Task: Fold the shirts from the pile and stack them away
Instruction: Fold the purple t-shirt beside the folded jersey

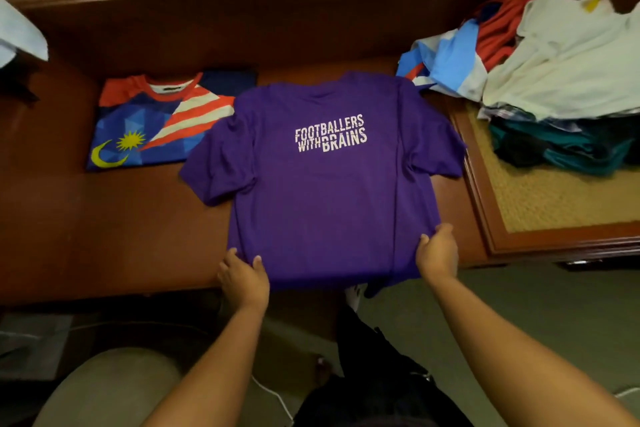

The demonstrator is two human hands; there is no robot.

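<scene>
Head view: both hands pinch the purple shirt's [325, 191] hem, left hand [244, 279] and right hand [438, 251] at opposite corners. It lies spread on the wooden table [104, 225].

A purple shirt [329, 184] lies spread across the middle of a brown wooden surface [104, 236]. A folded flag-patterned jersey [156, 121] sits just beside its left sleeve, nearly touching. On the right, a loose pile of shirts [554, 80] crowds the far corner. Bare wood lies open along the near left side and behind the purple shirt.
</scene>
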